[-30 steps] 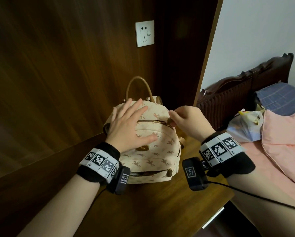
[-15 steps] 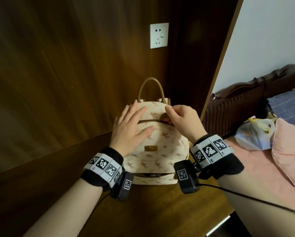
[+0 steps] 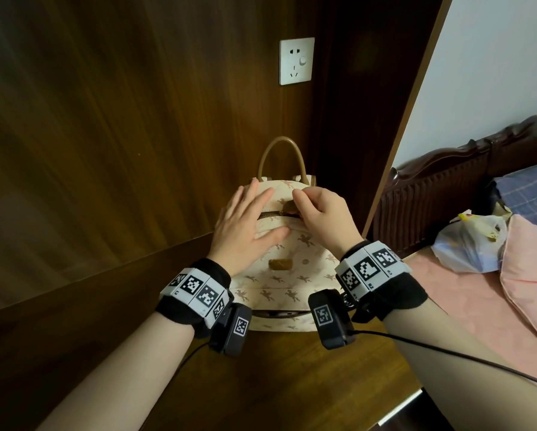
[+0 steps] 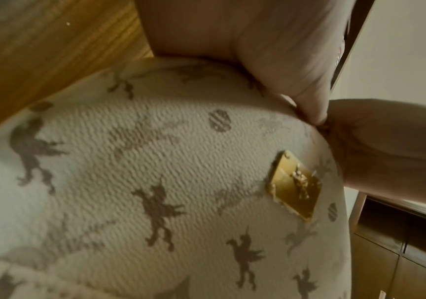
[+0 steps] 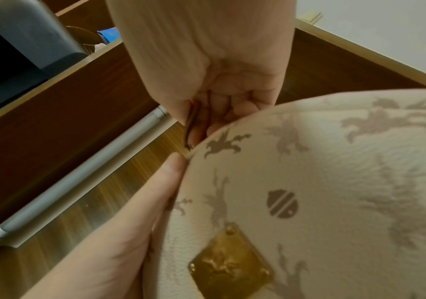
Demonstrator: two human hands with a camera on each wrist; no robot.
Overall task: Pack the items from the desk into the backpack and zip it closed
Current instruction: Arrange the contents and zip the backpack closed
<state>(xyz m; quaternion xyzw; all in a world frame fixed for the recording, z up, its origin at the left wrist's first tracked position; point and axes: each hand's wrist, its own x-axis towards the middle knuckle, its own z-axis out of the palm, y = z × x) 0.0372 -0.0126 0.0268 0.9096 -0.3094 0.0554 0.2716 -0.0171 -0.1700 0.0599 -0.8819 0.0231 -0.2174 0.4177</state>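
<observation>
A cream backpack printed with brown horses stands on the wooden desk against the wall, its tan handle upright. It fills the left wrist view and the right wrist view, showing its gold plate. My left hand lies flat on the bag's upper front, fingers spread. My right hand pinches the brown zipper pull on the top zip line, near the bag's middle. In the right wrist view the curled fingers hold the pull.
A white wall socket sits above the bag on the dark wood panel. To the right is a bed with a carved headboard, a pink cover and a plastic bag. The desk's front edge runs at lower right.
My right hand has drawn the zipper pull leftward along the top of the bag, toward my left hand. The left hand stayed pressed on the bag front.
</observation>
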